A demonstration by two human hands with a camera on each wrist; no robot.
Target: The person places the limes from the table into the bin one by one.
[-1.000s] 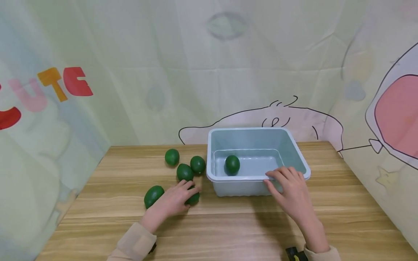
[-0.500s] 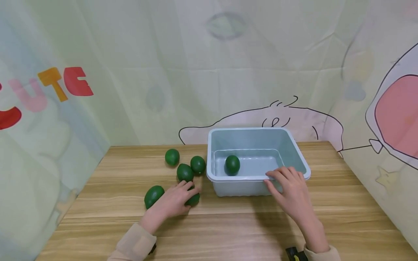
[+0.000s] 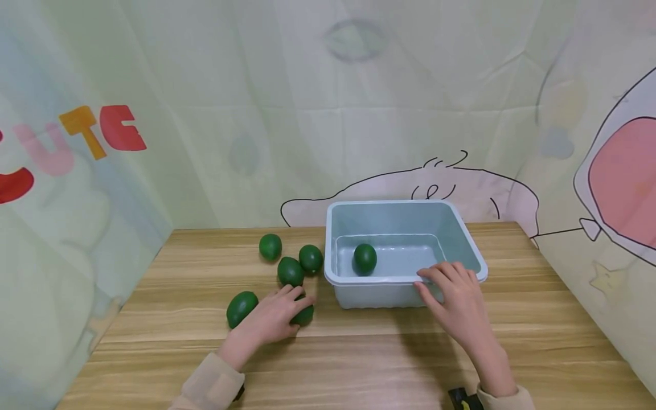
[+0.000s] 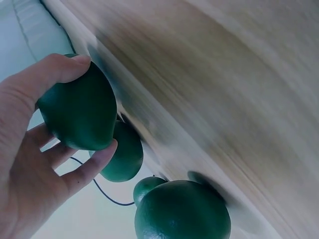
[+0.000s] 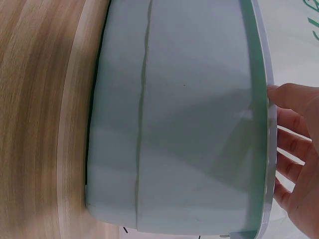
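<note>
My left hand (image 3: 277, 314) grips a dark green, smooth, egg-shaped fruit that looks like an avocado (image 4: 82, 109), thumb on one side and fingers round the other. In the head view my fingers partly cover it. At the box's near right, my right hand (image 3: 458, 302) holds the rim of a pale blue plastic box (image 3: 379, 293), thumb outside and fingers over the edge. Inside the box, toward its left, lies one avocado (image 3: 365, 259). Just beyond my left hand is another avocado (image 3: 290, 271), close to an avocado (image 3: 310, 259) beside the box.
A further avocado (image 3: 270, 247) lies near the back of the wooden table (image 3: 348, 364). Left of my left wrist rests another avocado (image 3: 242, 309). A printed cloth backdrop (image 3: 256, 142) hangs behind and at both sides of the table.
</note>
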